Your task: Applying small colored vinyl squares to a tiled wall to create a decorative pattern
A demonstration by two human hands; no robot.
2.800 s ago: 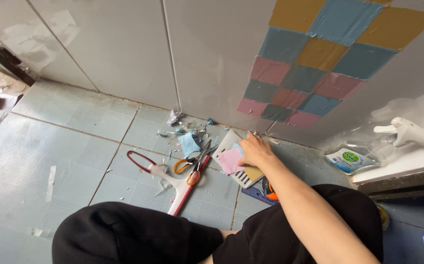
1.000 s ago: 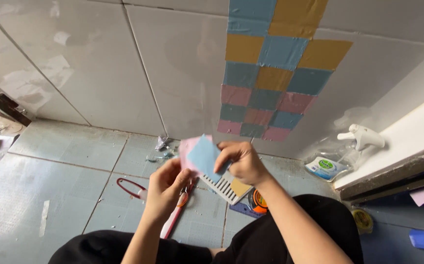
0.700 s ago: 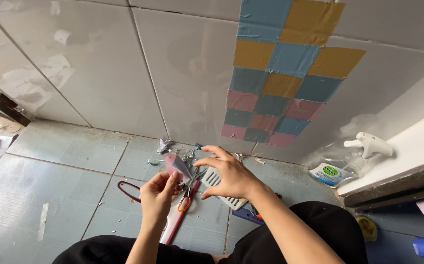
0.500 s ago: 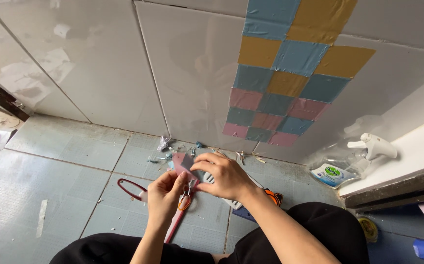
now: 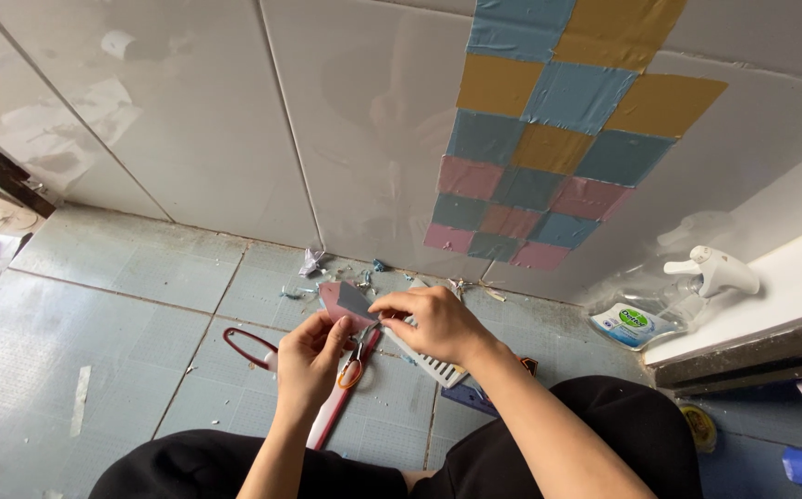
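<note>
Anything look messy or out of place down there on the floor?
Yes. Small torn paper scraps litter the floor tiles along the wall's foot, beyond the coloured squares both hands hold. A spray bottle lies tipped on its side on the white ledge.

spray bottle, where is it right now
In the head view the white spray bottle is far right, on the pale ledge by the wall, well right of both hands and just above a clear bag.

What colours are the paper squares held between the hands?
Pink and grey-blue paper squares, pinched by both hands, seen in the head view.
</note>
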